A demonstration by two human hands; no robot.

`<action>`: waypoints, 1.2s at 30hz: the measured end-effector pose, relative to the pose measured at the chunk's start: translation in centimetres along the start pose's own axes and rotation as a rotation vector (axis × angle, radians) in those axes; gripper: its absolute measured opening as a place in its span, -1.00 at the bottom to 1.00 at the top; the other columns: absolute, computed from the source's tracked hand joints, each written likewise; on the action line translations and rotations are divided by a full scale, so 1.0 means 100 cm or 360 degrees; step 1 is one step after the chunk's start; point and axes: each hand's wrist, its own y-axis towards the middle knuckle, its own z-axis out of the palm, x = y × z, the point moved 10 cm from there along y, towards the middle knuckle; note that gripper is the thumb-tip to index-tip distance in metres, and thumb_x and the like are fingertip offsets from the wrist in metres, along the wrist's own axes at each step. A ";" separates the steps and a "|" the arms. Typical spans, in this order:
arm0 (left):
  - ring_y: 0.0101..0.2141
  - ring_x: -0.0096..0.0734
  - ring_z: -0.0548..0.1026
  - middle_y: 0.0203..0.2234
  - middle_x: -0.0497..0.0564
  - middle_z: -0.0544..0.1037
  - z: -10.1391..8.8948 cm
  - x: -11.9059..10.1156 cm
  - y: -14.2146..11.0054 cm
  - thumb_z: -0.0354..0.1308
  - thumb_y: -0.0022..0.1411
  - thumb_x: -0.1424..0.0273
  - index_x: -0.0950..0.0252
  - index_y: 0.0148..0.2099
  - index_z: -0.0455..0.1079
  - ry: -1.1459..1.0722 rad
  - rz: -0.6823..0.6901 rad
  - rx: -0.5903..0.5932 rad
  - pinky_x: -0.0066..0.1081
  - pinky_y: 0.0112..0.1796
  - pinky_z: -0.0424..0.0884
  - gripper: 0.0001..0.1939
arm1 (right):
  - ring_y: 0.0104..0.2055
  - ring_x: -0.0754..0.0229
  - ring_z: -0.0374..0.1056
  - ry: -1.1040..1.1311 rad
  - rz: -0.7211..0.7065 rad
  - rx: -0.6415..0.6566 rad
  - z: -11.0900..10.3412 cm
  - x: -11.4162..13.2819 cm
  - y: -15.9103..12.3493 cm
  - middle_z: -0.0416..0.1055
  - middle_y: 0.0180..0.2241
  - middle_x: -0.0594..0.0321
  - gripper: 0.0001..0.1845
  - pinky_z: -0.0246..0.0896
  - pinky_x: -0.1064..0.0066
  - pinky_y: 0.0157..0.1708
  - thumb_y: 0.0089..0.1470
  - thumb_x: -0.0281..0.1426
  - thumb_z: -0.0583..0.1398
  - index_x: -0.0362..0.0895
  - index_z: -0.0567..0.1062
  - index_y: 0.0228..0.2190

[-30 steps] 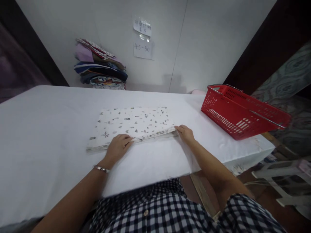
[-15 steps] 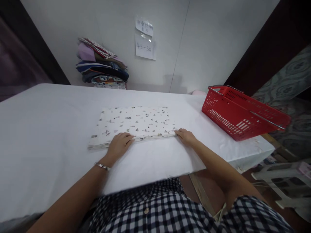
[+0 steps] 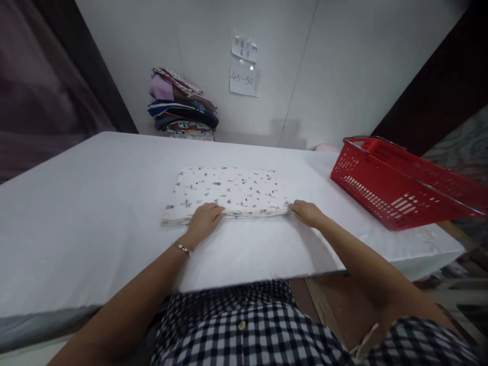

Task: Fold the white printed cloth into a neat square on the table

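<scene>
A folded white cloth (image 3: 232, 189) with a small scattered print lies flat on the white-covered table (image 3: 125, 203), its layers showing along the near edge. My left hand (image 3: 206, 218) grips that near edge left of its middle, thumb and fingers closed on the layers. At the near right corner, my right hand (image 3: 306, 212) pinches the cloth between thumb and fingers. The layers between the two hands look slightly lifted and bowed.
A red plastic basket (image 3: 389, 195) with metal handles stands on the table's right side. Against the back wall is a stack of folded fabrics (image 3: 183, 109). Paper signs (image 3: 244, 77) hang on the wall. The table's front edge is close to my body.
The view has turned left, so everything sits further right in the picture. Both hands keep hold of the cloth's near edge, which bows a little more between them.
</scene>
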 end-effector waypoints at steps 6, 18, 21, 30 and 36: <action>-0.08 -0.19 0.36 -0.12 0.08 0.49 0.004 -0.053 -0.007 -0.02 0.24 0.51 0.25 -0.23 0.47 0.0210 0.0272 -0.0168 -0.19 -0.07 0.26 -0.77 | -0.11 0.17 0.35 0.0105 0.0042 -0.0073 -0.006 -0.007 0.005 0.42 -0.11 0.14 -0.62 0.19 0.45 -0.20 0.18 -0.47 0.00 -0.08 0.41 0.00; -0.08 -0.20 0.35 -0.11 0.09 0.46 0.036 -0.110 0.030 0.03 0.22 0.55 0.28 -0.24 0.43 0.0283 0.0409 -0.0143 -0.20 -0.09 0.25 -0.84 | -0.13 0.17 0.36 0.0081 0.0064 -0.0075 -0.018 -0.006 0.005 0.43 -0.11 0.15 -0.62 0.18 0.45 -0.22 0.17 -0.47 0.02 -0.06 0.42 -0.01; -0.07 -0.17 0.35 -0.10 0.12 0.45 0.039 -0.110 0.033 0.01 0.24 0.55 0.29 -0.29 0.43 0.0302 0.0408 -0.0148 -0.17 -0.09 0.24 -0.82 | -0.12 0.17 0.35 0.0087 0.0054 -0.0085 -0.017 -0.005 0.005 0.42 -0.11 0.15 -0.62 0.17 0.45 -0.23 0.16 -0.47 0.03 -0.04 0.41 -0.01; -0.08 -0.25 0.35 -0.14 0.09 0.48 0.039 -0.125 0.020 -0.06 0.22 0.64 0.30 -0.36 0.42 0.0329 0.0597 -0.0221 -0.18 -0.04 0.24 -0.73 | -0.08 0.12 0.30 -0.0005 0.0085 -0.0081 0.004 0.000 -0.007 0.41 -0.11 0.08 -0.62 0.14 0.43 -0.25 0.21 -0.43 -0.02 -0.10 0.38 0.03; -0.13 -0.27 0.36 -0.21 0.09 0.49 0.041 -0.127 0.017 -0.07 0.24 0.61 0.30 -0.40 0.40 0.0349 0.0668 -0.0207 -0.18 -0.05 0.23 -0.72 | -0.12 0.10 0.31 -0.0006 0.0185 -0.0122 0.027 0.000 -0.020 0.40 -0.11 0.07 -0.58 0.12 0.40 -0.29 0.21 -0.44 -0.06 -0.14 0.35 0.06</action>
